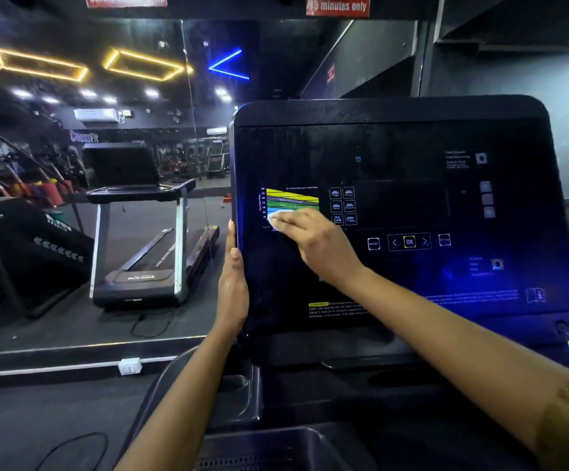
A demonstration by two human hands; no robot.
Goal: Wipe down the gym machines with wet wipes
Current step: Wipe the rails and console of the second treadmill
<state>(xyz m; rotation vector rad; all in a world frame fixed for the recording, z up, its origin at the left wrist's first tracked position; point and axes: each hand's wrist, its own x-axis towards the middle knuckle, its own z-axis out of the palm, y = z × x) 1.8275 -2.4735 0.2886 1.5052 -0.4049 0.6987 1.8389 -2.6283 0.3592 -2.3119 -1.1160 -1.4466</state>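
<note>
Your right hand point(313, 241) sits at centre frame on the dark console point(412, 137) that fills the right half. Its fingers point(293, 219) are stretched nearly flat and press a white wipe point(273, 218) against the panel. They are motion-blurred, and only a pale edge of the wipe shows past the tips. The wipe lies over the lower part of the striped chart point(293, 198), in the left part of the console and well left of the lit OK button point(409, 242). Your left hand point(233, 287) lies along the console's left edge, just left of centre. One finger points straight up the rim and the thumb rests on the front, but the other fingers are hidden behind the panel — you cannot tell whether they curl round it. At middle left a treadmill point(147, 232) stands on the floor. At the top, right of centre, hangs a red sign point(338, 6) whose visible words are "minutes only".
</note>
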